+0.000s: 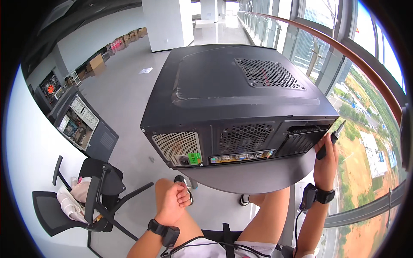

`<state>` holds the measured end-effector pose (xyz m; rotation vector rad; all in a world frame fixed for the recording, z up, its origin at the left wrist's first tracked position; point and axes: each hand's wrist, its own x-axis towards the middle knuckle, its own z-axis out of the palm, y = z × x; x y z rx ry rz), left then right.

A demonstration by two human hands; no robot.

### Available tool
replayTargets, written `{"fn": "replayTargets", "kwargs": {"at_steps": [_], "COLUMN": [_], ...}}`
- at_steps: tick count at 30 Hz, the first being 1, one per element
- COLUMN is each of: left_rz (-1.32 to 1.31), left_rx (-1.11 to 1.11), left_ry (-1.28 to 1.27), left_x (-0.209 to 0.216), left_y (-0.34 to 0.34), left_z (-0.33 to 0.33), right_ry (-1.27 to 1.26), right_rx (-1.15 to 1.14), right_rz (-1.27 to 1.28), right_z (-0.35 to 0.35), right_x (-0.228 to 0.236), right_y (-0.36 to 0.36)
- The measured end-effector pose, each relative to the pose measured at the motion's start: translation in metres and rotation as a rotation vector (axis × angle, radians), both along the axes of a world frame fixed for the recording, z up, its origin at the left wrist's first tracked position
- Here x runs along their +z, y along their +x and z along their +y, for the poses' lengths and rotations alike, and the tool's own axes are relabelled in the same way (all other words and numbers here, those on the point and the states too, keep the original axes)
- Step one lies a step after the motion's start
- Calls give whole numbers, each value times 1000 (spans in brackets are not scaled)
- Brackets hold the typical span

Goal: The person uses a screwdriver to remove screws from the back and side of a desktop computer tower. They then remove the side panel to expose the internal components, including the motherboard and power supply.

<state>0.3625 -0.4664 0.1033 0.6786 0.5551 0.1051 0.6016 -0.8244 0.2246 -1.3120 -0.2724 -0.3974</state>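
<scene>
**Bright, glass-sided office floor held a black metal computer case (238, 101) on a round grey table (245, 181)**

Glossy grey floor (129, 101) ran back past a square white pillar (167, 26), and tall windows filled the right side behind a curved brown handrail (344, 46). The computer case lay on its side, covering most of the table, its rear panel turned toward the person. A pale honeycomb grille (177, 144) with a bright green sticker (195, 158) showed at that panel's left, and a narrow metal strip of ports (243, 156) ran along its lower edge.

The right hand (327, 161) grasped a black-handled, screwdriver-like tool (334, 136) just beside the case's right rear corner, the silver tip slanting upward. The left hand (176, 198) was loosely clenched above the left thigh, apart from the case; whether anything lay inside it, I could not tell. Black boxy wristbands (317, 195) circled both wrists.

To the left, a black office chair (45, 210) carried a crumpled white bundle (71, 204). Beyond it stood an open dark computer tower (103, 137), its innards exposed.
</scene>
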Motion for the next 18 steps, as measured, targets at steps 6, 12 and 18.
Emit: {"fn": "replayTargets", "kwargs": {"at_steps": [6,12,18], "left_rz": [-149,-392,-478], "left_rx": [414,598,479], "left_ry": [326,898,1251], "left_x": [40,123,155], "left_y": [-3,12,49], "left_z": [15,46,48], "right_ry": [16,170,128], "right_rx": [20,52,4], "right_rz": [76,-47,-80], "right_z": [8,5,15], "right_x": [17,19,23], "right_y": [-12,-17,-20]}}
